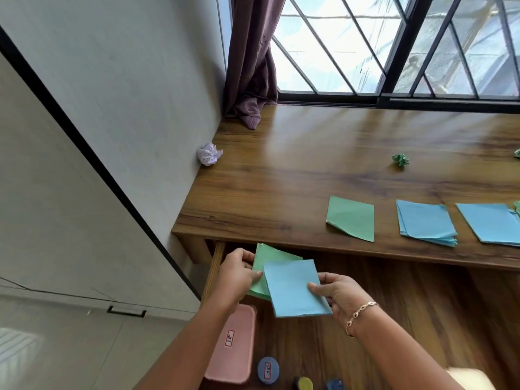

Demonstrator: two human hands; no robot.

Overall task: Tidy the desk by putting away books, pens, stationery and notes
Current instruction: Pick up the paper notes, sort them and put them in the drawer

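Lilac paper, crumpled into a ball (209, 154), lies at the desk's (281, 178) left edge, against the wall. Below the desk's front edge, near its left corner, the wooden drawer (394, 305) stands open. Your left hand (237, 274) is over the drawer's left side. Its thumb and fingers pinch the left edge of the green sheets (264, 263). Beneath your left forearm a pink case (233, 344) with a label reading 31 lies along the drawer's left side. Just to its right is a round blue thing (268, 368), also labelled.

Overlapping the green sheets on their right is the blue sheet (295, 288), held above the drawer floor. Your right hand (337, 296) grips it at its right edge, thumb on top and fingers curled underneath. A gold bracelet (360, 313) sits on that wrist.

Up on the desk, near the front edge, a green folded paper (353, 218) lies flat. Farther back, a small green crumpled ball (400, 159) sits apart from it. To the right of the green paper is a blue stack (425, 222) of sheets, slightly fanned. Beside that another blue paper (492, 223) is cut off by the picture's right edge.
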